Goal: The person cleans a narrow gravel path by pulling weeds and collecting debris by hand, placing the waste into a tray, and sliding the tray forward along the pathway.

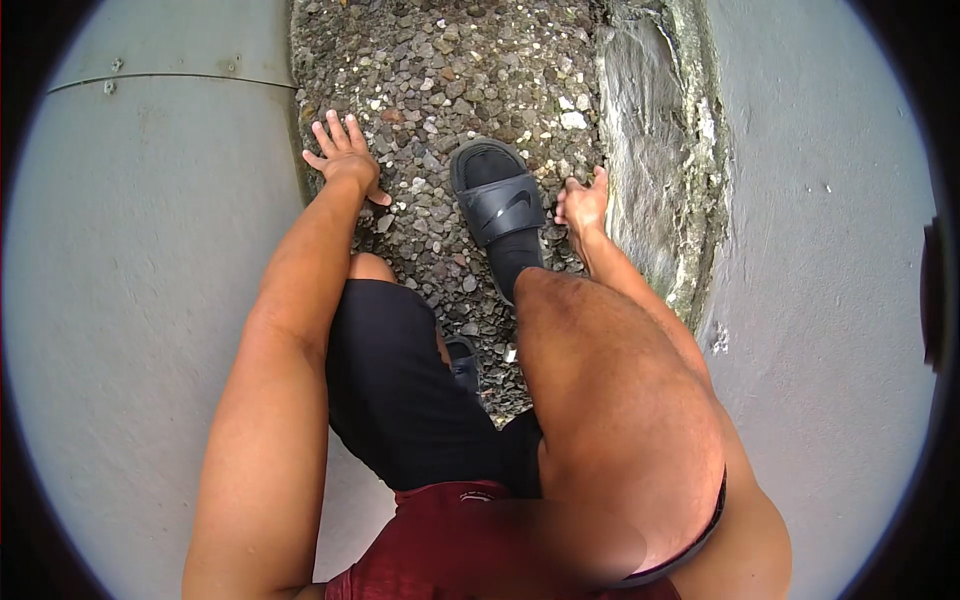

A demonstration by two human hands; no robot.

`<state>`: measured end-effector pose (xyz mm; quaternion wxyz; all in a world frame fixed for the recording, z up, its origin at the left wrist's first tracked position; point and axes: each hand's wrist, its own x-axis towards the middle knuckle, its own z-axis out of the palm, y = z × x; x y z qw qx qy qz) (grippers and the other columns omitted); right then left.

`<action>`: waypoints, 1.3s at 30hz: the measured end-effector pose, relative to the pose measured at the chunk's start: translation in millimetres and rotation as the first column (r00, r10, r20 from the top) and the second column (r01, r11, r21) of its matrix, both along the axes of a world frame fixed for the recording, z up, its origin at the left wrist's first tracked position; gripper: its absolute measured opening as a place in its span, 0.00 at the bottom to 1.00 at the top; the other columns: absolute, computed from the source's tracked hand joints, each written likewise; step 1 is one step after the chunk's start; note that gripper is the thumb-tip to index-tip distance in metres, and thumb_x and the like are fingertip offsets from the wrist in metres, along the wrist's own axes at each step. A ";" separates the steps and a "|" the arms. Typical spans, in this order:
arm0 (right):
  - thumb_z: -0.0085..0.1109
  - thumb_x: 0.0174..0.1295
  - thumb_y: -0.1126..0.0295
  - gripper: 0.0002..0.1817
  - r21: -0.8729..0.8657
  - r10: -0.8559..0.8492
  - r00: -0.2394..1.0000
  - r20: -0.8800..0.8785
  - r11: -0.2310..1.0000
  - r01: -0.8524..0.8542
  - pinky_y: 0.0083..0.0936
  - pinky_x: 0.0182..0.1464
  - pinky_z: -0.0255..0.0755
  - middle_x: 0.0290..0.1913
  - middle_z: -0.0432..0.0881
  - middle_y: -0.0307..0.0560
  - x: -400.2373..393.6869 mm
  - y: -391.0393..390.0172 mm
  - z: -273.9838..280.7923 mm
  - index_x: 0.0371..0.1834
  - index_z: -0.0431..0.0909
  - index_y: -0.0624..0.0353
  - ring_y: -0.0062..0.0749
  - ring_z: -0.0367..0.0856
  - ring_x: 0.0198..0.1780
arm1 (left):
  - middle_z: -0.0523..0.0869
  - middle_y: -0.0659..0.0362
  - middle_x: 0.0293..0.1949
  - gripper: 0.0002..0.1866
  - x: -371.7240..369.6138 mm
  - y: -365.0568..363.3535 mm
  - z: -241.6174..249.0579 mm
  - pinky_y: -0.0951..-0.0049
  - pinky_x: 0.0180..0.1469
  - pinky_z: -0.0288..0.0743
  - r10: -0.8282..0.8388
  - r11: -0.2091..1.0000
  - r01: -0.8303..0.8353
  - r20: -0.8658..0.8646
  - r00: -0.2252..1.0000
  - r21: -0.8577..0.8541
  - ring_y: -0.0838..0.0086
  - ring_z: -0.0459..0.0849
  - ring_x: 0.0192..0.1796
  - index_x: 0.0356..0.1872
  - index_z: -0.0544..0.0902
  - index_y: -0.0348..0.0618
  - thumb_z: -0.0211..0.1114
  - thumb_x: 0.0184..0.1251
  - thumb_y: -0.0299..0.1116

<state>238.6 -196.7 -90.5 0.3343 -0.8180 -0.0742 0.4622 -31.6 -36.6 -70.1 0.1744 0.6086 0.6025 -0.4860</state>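
My left hand point(343, 152) is spread flat with its fingers apart, pressing on the gravel point(450, 80) close to the grey wall on the left. My right hand point(583, 203) hovers over the gravel beside a rough concrete edge point(650, 150), fingers loosely curled, nothing visible in it. Between the hands my foot in a black slide sandal point(500, 205) rests on the stones. A second sandal point(462, 362) shows partly under my thigh.
A narrow strip of loose grey gravel runs between a smooth grey metal wall point(150, 250) on the left and a grey plastered wall point(830, 250) with a crumbling mossy base on the right. My legs and black shorts fill the lower middle.
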 end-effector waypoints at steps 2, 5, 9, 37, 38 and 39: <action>0.47 0.69 0.72 0.31 0.043 0.003 0.999 -0.048 0.999 -0.001 0.25 0.11 0.64 0.22 0.73 0.43 8.4 -12.7 0.5 0.71 0.44 0.53 0.25 0.67 0.12 | 0.18 0.44 0.72 0.80 -1.6 -0.4 -6.5 0.35 0.69 0.39 -0.009 1.000 0.009 -0.007 1.000 0.011 0.44 0.22 0.74 0.72 0.24 0.45 0.81 0.29 0.60; 0.47 0.69 0.71 0.25 0.049 0.006 0.997 0.078 0.999 -0.010 0.27 0.12 0.65 0.23 0.74 0.43 8.2 -29.5 -8.9 0.68 0.56 0.56 0.26 0.68 0.12 | 0.19 0.45 0.72 0.81 -2.5 -1.3 -8.3 0.35 0.69 0.40 -0.012 1.000 0.012 -0.011 1.000 0.021 0.45 0.22 0.74 0.72 0.25 0.45 0.81 0.28 0.60; 0.49 0.69 0.66 0.17 -0.024 0.033 0.935 0.353 0.999 -0.026 0.30 0.13 0.64 0.19 0.73 0.42 3.4 -16.9 -9.3 0.57 0.71 0.59 0.27 0.69 0.13 | 0.17 0.44 0.72 0.80 -0.6 -0.6 -4.5 0.34 0.69 0.39 -0.001 1.000 0.001 0.001 1.000 0.014 0.44 0.21 0.74 0.72 0.24 0.46 0.81 0.29 0.59; 0.50 0.64 0.64 0.13 -0.018 0.189 0.772 0.606 0.974 -0.224 0.43 0.43 0.73 0.32 0.82 0.62 27.3 -30.4 -11.9 0.42 0.78 0.63 0.58 0.81 0.35 | 0.17 0.44 0.72 0.80 -1.3 0.3 -7.5 0.35 0.70 0.38 0.001 1.000 -0.001 0.003 1.000 0.011 0.43 0.21 0.74 0.72 0.24 0.45 0.81 0.29 0.60; 0.51 0.64 0.64 0.13 -0.010 0.207 0.757 0.620 0.967 -0.255 0.43 0.43 0.73 0.32 0.82 0.62 26.6 -36.6 -13.2 0.41 0.78 0.63 0.59 0.81 0.35 | 0.18 0.44 0.72 0.80 -0.5 0.2 -7.2 0.35 0.69 0.38 0.002 1.000 -0.002 0.002 1.000 0.012 0.43 0.21 0.74 0.72 0.24 0.45 0.81 0.30 0.60; 0.51 0.63 0.65 0.13 -0.004 0.222 0.744 0.631 0.959 -0.284 0.43 0.43 0.73 0.31 0.82 0.62 19.8 -39.6 -8.4 0.41 0.78 0.63 0.59 0.81 0.35 | 0.18 0.44 0.72 0.80 -0.3 -0.7 -6.6 0.34 0.69 0.38 0.001 1.000 -0.001 -0.001 1.000 0.012 0.43 0.21 0.74 0.72 0.24 0.45 0.81 0.30 0.60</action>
